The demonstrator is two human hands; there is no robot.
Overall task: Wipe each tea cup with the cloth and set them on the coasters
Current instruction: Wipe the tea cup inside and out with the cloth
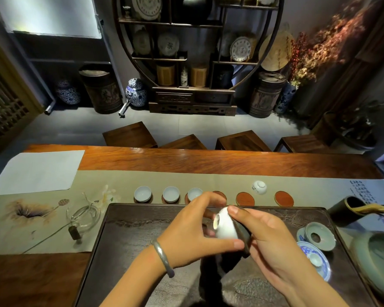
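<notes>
A white tea cup (225,226) lies on its side above the dark tea tray (142,235), foot ring facing left. My left hand (193,227) pinches it between thumb and fingers. My right hand (266,238) holds a dark cloth (244,235) pressed against the cup's right side. Three cups (143,193) (171,193) (194,192) stand on coasters in a row on the runner. Three round red-brown coasters (220,194) (245,198) (283,198) hold nothing. Another white cup (259,187) lies tipped on the runner behind them.
A glass pitcher (84,217) stands left of the tray. On the right are a green strainer (319,235), a blue-and-white saucer (317,260), a large green bowl (377,260) and a dark holder (346,210). White paper (38,169) lies far left. Wooden stools (129,135) line the far side.
</notes>
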